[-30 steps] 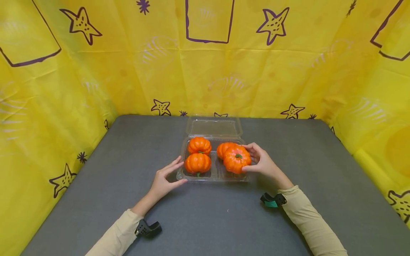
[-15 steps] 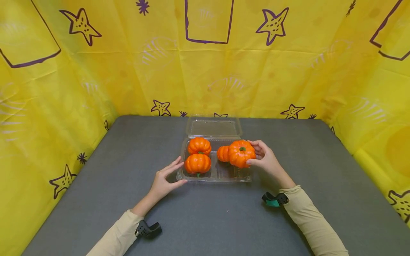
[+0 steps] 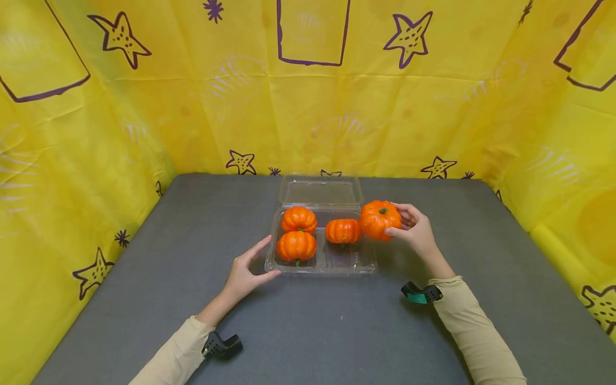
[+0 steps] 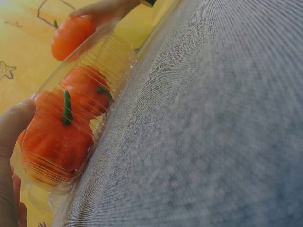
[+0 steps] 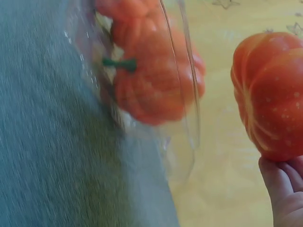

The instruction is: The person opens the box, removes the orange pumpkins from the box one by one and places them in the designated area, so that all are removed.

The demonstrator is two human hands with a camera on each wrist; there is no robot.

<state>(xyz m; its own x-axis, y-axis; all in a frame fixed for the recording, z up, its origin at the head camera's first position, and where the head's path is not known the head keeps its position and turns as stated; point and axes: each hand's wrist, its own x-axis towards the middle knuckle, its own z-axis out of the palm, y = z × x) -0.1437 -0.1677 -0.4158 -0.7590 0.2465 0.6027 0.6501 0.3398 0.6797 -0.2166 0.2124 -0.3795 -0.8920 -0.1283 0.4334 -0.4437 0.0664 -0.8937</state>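
My right hand [image 3: 417,231] holds an orange mini pumpkin [image 3: 376,220] with a green stem, raised beside the right edge of a clear plastic clamshell box [image 3: 346,269]. Its thumb is on the near side, the fingers on the far side. Inside the box, the left half bears two pumpkins, a rear one [image 3: 299,218] and a front one [image 3: 296,246]. A third pumpkin [image 3: 343,231] lies in the right half, towards the back. At the box's left front corner, my left hand [image 3: 242,275] touches the wall with thumb and fingers spread. In the left wrist view its thumb [image 4: 19,118] meets the rim.
The box's lid [image 3: 320,191] stands open at the back, towards the far table edge. A dark grey table [image 3: 308,331] lies under everything. Yellow cloth [image 3: 308,123] with starfish drawings encloses the back and both sides.
My right hand has carried its pumpkin from over the box's right half to the right and back, uncovering the pumpkin behind it. The left hand has stayed at the box corner.
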